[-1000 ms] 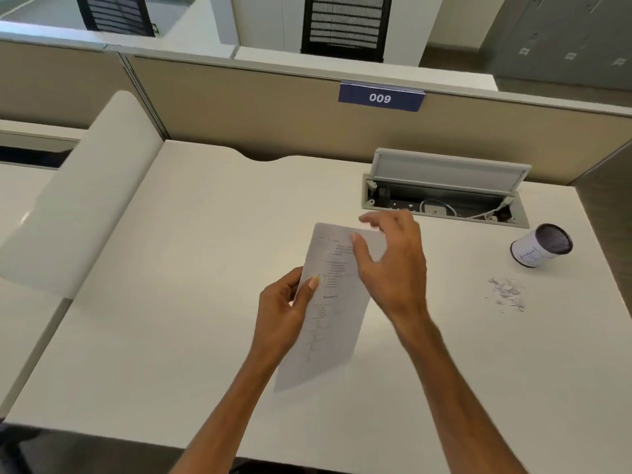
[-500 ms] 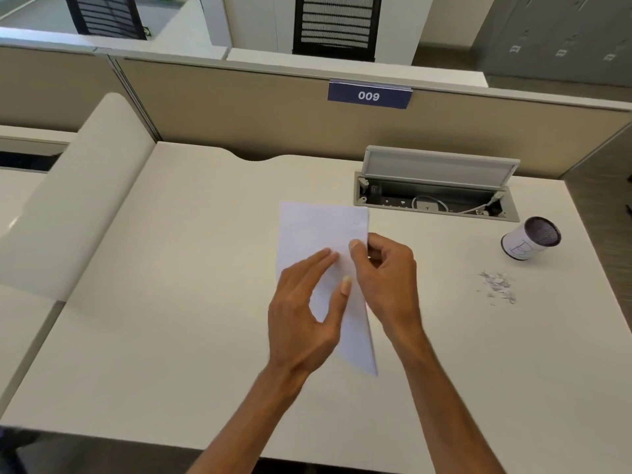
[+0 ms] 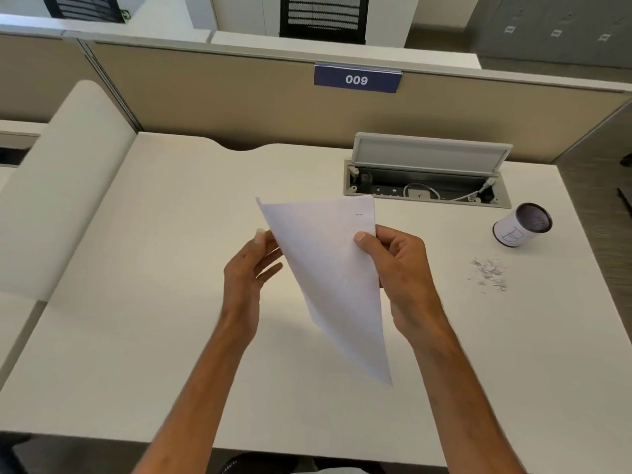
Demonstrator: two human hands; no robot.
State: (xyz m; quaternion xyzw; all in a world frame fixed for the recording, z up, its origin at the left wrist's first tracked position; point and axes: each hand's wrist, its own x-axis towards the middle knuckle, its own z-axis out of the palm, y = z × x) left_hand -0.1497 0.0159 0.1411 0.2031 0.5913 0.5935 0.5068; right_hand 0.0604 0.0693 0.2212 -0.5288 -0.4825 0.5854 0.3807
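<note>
I hold a sheet of paper (image 3: 328,268) up off the tabletop (image 3: 154,302), near its middle. The sheet shows as a long triangle, its broad edge at 12 o'clock and its point aimed at 5 o'clock, toward me. My right grip (image 3: 400,268) pinches the sheet's 3 o'clock edge, with the thumb (image 3: 360,238) flat on the near face and the fingers curled behind. My left grip (image 3: 249,278) is loosely spread at the 9 o'clock edge. Its straight fingers (image 3: 272,254) touch the paper there, and its thumb stands just clear of the sheet.

At 2 o'clock from the paper, well apart, a small white cup (image 3: 521,225) lies tipped on its side. A scatter of paper scraps (image 3: 489,273) sits near it, at 3 o'clock from the sheet. At 1 o'clock a cable box (image 3: 427,186) is sunk into the tabletop, its lid raised and white cords inside. At 12 o'clock a blue plate (image 3: 356,78) marked 009 hangs on the partition (image 3: 205,97).
</note>
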